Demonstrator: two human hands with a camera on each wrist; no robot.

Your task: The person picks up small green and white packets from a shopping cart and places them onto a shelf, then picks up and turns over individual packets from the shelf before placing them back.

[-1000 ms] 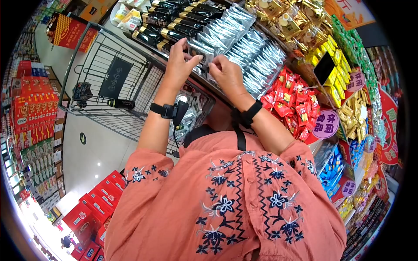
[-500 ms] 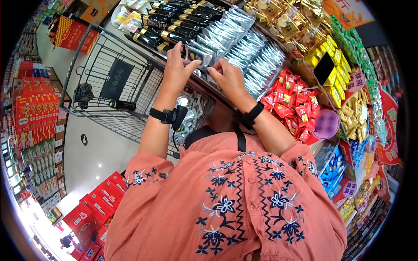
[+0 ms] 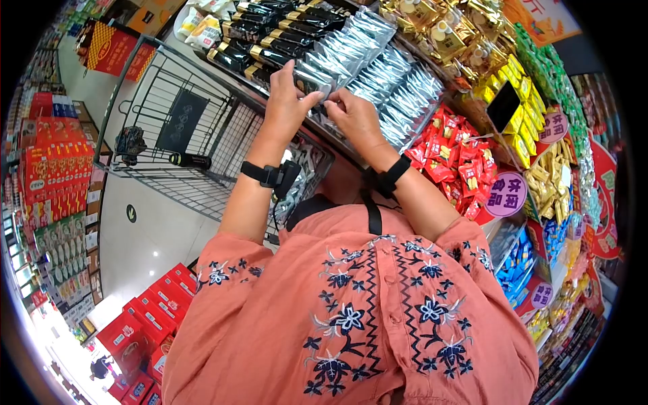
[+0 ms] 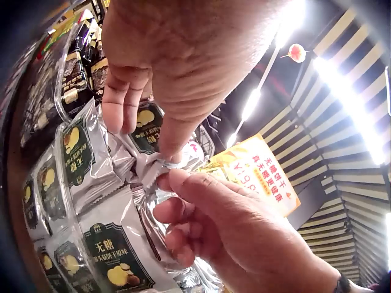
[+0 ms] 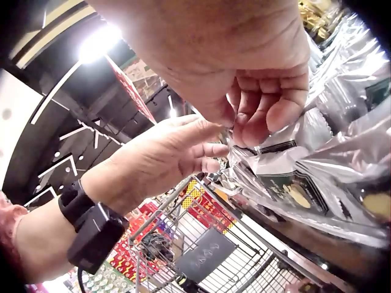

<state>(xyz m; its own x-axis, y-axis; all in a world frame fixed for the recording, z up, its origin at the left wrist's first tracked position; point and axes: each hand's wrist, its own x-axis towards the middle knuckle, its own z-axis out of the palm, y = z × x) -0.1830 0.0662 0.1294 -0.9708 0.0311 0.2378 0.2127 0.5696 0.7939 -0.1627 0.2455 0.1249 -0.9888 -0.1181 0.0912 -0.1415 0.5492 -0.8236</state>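
My left hand [image 3: 287, 106] and right hand [image 3: 354, 119] meet at the near edge of rows of silver biscuit packets [image 3: 347, 47]. In the left wrist view, both hands pinch the crimped end of one silver biscuit packet [image 4: 146, 166] between thumb and fingers, the two thumbs close together. A dark green label with a biscuit picture shows on the packets beside it. From the right wrist view, my right fingers [image 5: 269, 116] curl in against the thumb, close over the packets. Part of the held packet is hidden behind the hands.
Left of the display stands a wire shopping cart [image 3: 223, 135] with silver packets [image 3: 297, 172] at its near end. Black packets [image 3: 270, 34] lie beyond my left hand, red packets [image 3: 459, 158] to the right. Stacked red boxes [image 3: 138, 331] stand behind at left.
My left hand has shifted slightly to the right, bringing its thumb closer to my right hand. The right hand has barely moved.
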